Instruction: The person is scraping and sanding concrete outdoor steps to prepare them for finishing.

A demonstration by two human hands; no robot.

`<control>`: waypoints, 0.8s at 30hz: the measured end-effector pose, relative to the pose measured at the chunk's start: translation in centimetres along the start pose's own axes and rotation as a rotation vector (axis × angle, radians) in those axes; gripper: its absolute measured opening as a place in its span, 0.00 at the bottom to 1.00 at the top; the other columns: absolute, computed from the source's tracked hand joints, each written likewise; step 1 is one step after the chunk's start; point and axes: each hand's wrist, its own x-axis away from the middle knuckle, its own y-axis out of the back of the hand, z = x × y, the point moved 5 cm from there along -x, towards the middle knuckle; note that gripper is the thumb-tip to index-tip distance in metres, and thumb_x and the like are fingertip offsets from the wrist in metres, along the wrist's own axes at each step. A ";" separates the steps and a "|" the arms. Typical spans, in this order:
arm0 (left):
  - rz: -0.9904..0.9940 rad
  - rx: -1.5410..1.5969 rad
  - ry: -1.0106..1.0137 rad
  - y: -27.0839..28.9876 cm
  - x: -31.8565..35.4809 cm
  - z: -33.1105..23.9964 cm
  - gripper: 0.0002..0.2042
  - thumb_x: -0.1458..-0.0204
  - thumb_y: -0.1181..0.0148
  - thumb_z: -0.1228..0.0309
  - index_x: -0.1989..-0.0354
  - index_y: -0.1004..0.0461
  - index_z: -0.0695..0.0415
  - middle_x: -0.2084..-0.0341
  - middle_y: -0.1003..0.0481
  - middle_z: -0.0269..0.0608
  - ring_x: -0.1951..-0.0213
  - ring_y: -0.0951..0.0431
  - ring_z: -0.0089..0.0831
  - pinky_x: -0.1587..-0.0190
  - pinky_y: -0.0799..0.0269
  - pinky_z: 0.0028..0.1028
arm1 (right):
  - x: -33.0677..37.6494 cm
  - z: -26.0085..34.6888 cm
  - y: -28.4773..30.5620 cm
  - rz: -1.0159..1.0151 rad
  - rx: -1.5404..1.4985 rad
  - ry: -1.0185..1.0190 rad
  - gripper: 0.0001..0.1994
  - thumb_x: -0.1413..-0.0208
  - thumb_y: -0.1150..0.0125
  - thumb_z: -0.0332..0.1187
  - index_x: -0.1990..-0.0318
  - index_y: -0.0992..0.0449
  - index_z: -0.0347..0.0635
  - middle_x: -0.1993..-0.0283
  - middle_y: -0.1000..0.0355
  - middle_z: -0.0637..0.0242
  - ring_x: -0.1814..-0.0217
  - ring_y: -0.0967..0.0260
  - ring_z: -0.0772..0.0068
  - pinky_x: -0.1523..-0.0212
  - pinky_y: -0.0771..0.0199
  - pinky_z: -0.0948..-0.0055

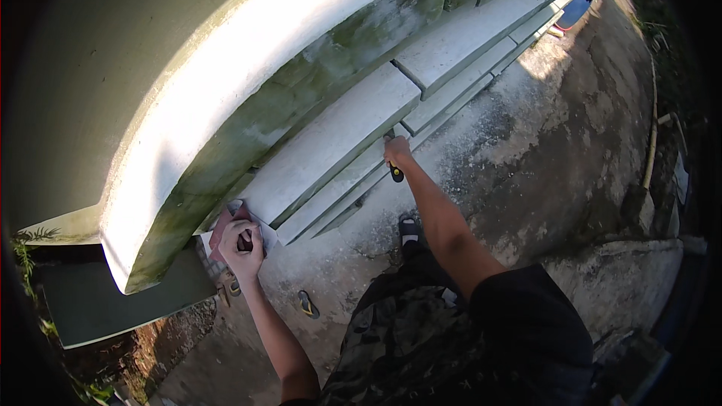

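Head view: right hand (396, 152) closed around black handle (396, 174).

Hands (232, 254) (396, 151): you are using two
Black-handled tool (396, 174): you are gripping one
Reddish sheet (217, 239): you are touching one
Worn sandals (407, 221): you are showing one
Loose sandals (307, 304): at least two are lying

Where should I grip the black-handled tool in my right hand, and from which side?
Grip the tool's black handle, probably from the side nearest your body: its rounded end pokes out of your right hand toward you, while the other end, partly hidden, lies by the pale ledges. That approach should keep fingers off the ledges.
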 end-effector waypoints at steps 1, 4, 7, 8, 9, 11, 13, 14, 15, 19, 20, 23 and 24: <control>-0.007 0.012 -0.008 -0.3 -0.4 -0.1 0.02 0.61 0.43 0.79 0.76 0.28 0.61 0.78 0.28 0.38 0.80 0.35 0.23 0.76 0.40 0.20 | 0.0 -0.5 0.9 -0.022 0.019 0.011 0.18 0.46 0.48 0.41 0.80 0.31 0.34 0.86 0.32 0.57 0.88 0.32 0.59 0.87 0.31 0.65; 0.013 0.005 -0.011 -0.6 -0.6 -0.5 0.03 0.61 0.43 0.79 0.76 0.28 0.61 0.78 0.28 0.38 0.80 0.35 0.23 0.76 0.40 0.20 | 1.9 -2.0 2.3 -0.075 -0.022 0.015 0.21 0.44 0.50 0.42 0.82 0.33 0.32 0.88 0.34 0.57 0.90 0.34 0.59 0.89 0.32 0.65; 0.017 0.029 -0.035 -1.0 -0.9 -0.5 0.03 0.61 0.42 0.79 0.76 0.28 0.61 0.78 0.28 0.38 0.80 0.35 0.23 0.75 0.40 0.20 | 1.0 -2.6 3.2 -0.062 -0.078 -0.067 0.20 0.45 0.49 0.40 0.82 0.32 0.31 0.86 0.32 0.53 0.88 0.32 0.58 0.88 0.32 0.65; 0.025 0.034 -0.037 -1.1 -0.9 -0.6 0.03 0.61 0.42 0.79 0.76 0.28 0.61 0.78 0.28 0.38 0.80 0.35 0.23 0.75 0.40 0.20 | 0.2 -2.1 3.3 -0.068 -0.082 -0.072 0.20 0.45 0.49 0.40 0.82 0.32 0.31 0.86 0.32 0.53 0.88 0.32 0.58 0.88 0.32 0.65; 0.029 0.036 -0.035 -1.2 -1.0 -0.6 0.03 0.61 0.43 0.80 0.76 0.28 0.61 0.78 0.28 0.38 0.80 0.35 0.23 0.76 0.40 0.20 | -0.5 -1.1 3.2 -0.100 -0.026 -0.023 0.19 0.45 0.49 0.38 0.82 0.31 0.31 0.85 0.31 0.52 0.87 0.31 0.58 0.87 0.31 0.64; 0.021 0.024 -0.024 -1.1 -1.0 -0.6 0.03 0.61 0.43 0.80 0.76 0.28 0.61 0.77 0.28 0.38 0.80 0.35 0.22 0.76 0.40 0.20 | -0.7 -0.2 2.8 -0.114 0.039 0.033 0.18 0.46 0.48 0.37 0.81 0.30 0.31 0.85 0.31 0.51 0.86 0.30 0.58 0.87 0.31 0.64; 0.010 0.005 0.009 -0.7 -1.1 -0.6 0.03 0.61 0.43 0.80 0.76 0.28 0.61 0.77 0.28 0.38 0.80 0.35 0.23 0.76 0.40 0.20 | -0.1 0.2 2.3 -0.057 0.089 0.076 0.17 0.47 0.48 0.36 0.81 0.30 0.30 0.85 0.31 0.51 0.84 0.29 0.56 0.84 0.28 0.64; 0.009 0.000 0.012 -0.4 -0.8 -0.2 0.03 0.61 0.43 0.80 0.76 0.28 0.61 0.77 0.28 0.38 0.80 0.35 0.23 0.76 0.40 0.20 | 0.5 0.4 1.8 -0.027 0.113 0.098 0.16 0.47 0.48 0.35 0.80 0.29 0.30 0.86 0.31 0.51 0.83 0.28 0.55 0.82 0.27 0.63; 0.006 0.003 0.016 -0.1 -0.4 0.1 0.03 0.61 0.43 0.80 0.76 0.28 0.61 0.77 0.28 0.38 0.80 0.35 0.23 0.76 0.40 0.20 | 1.3 0.2 1.5 -0.018 0.115 0.099 0.16 0.47 0.48 0.35 0.80 0.29 0.30 0.86 0.31 0.51 0.83 0.28 0.55 0.82 0.27 0.63; 0.019 0.059 -0.054 -2.0 -1.7 -1.0 0.03 0.61 0.43 0.80 0.76 0.28 0.61 0.77 0.28 0.38 0.80 0.35 0.23 0.76 0.40 0.20 | -4.3 -5.1 5.7 -0.126 0.166 0.145 0.18 0.47 0.47 0.38 0.80 0.30 0.29 0.85 0.31 0.54 0.83 0.28 0.57 0.82 0.27 0.64; 0.033 0.097 -0.071 -3.5 -2.5 -1.5 0.03 0.61 0.43 0.80 0.76 0.28 0.61 0.77 0.28 0.38 0.80 0.35 0.23 0.76 0.40 0.20 | -6.7 -6.4 7.7 -0.172 0.270 0.292 0.18 0.47 0.47 0.39 0.80 0.30 0.29 0.85 0.30 0.56 0.83 0.28 0.58 0.82 0.28 0.64; 0.001 -0.008 0.033 0.1 -0.2 0.0 0.03 0.61 0.43 0.80 0.76 0.28 0.61 0.77 0.28 0.39 0.80 0.35 0.23 0.75 0.39 0.21 | -0.9 -0.5 1.7 0.027 0.072 -0.083 0.19 0.46 0.48 0.39 0.80 0.30 0.29 0.83 0.30 0.57 0.83 0.29 0.59 0.84 0.30 0.63; 0.002 0.007 0.013 -0.3 -0.5 -0.1 0.03 0.61 0.43 0.80 0.76 0.28 0.61 0.77 0.28 0.39 0.80 0.35 0.24 0.75 0.39 0.21 | -1.3 -0.3 2.7 0.008 0.072 -0.082 0.19 0.46 0.48 0.39 0.80 0.30 0.29 0.83 0.30 0.57 0.83 0.29 0.59 0.84 0.30 0.63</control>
